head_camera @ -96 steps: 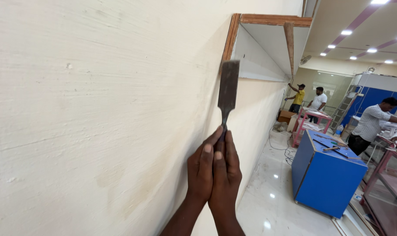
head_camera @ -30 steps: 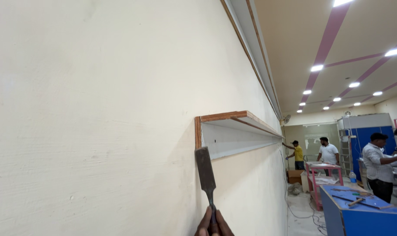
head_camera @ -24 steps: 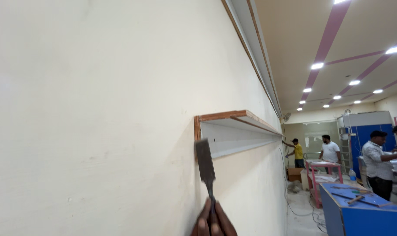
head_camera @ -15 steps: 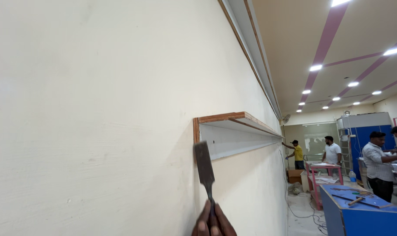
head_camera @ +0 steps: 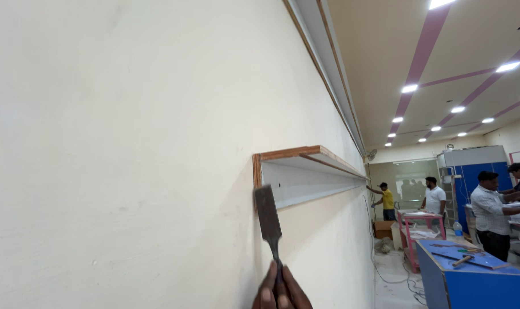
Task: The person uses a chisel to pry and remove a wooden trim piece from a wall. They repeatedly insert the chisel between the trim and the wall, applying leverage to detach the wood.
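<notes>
A chisel held up flat against a pale wall.

Two hands sit at the bottom edge, mostly cut off; the left hand [head_camera: 267,294] and the right hand [head_camera: 294,294] press together with fingers curled tight around the handle of the chisel [head_camera: 268,220]; its flat blade points up and lies on the wall [head_camera: 128,171], just under the near end of a long shelf [head_camera: 305,171]; far off, people stand by a blue cabinet [head_camera: 471,283].
</notes>
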